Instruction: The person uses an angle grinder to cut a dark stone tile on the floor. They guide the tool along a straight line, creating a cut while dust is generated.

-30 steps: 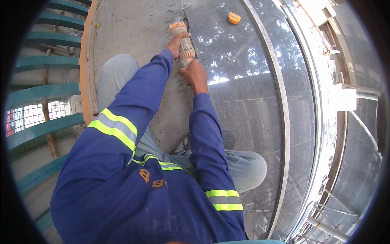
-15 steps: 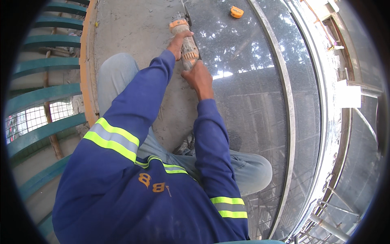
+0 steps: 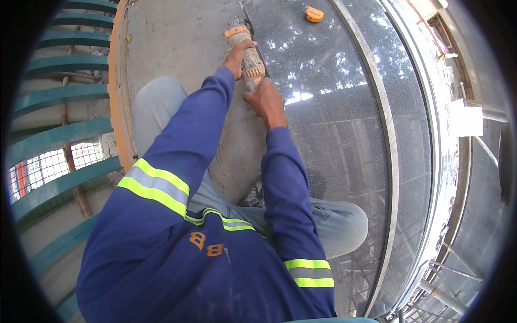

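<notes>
I see an orange and grey angle grinder (image 3: 245,51), dusty, lying along the near edge of a dark polished stone slab (image 3: 334,124). My left hand (image 3: 236,56) wraps its front end, fingers curled shut; my right hand (image 3: 266,102) grips the rear. Beyond the fingers sits an orange tape measure (image 3: 314,14).

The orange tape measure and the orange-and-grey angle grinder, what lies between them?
In the head view, only bare polished dark stone slab lies between the tape measure and the grinder.
</notes>
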Action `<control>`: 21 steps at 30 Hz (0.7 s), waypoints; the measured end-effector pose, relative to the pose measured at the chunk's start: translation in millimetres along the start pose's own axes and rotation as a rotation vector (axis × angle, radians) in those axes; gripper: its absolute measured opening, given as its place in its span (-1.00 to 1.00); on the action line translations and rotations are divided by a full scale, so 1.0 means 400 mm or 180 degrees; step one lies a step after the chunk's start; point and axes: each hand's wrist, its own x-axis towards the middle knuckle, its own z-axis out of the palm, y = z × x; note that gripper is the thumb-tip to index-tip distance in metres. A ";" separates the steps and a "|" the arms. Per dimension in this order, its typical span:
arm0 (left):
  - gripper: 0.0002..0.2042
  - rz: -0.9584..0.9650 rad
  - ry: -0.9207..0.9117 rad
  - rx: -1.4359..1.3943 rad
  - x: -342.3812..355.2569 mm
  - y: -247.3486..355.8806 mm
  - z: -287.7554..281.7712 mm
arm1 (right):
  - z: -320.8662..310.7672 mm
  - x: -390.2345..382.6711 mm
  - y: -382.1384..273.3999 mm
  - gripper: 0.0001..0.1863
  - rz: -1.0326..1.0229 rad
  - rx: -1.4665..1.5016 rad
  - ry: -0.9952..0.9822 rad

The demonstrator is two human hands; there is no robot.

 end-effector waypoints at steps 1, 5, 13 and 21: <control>-0.61 -0.0005 0.0032 -0.0008 0.006 0.000 -0.002 | 0.002 0.004 0.000 -0.50 -0.0009 0.0022 -0.0002; -0.66 -0.0010 -0.0050 -0.0052 0.028 0.001 -0.001 | 0.014 0.030 0.008 -0.51 0.0028 0.0166 -0.0008; -0.65 -0.0087 -0.0055 -0.0105 -0.001 -0.007 0.005 | -0.004 -0.007 0.004 -0.52 0.0063 0.0167 -0.0024; -0.63 -0.0076 -0.0030 -0.0087 -0.026 -0.013 0.007 | -0.006 -0.035 0.010 -0.51 0.0098 0.0211 -0.0016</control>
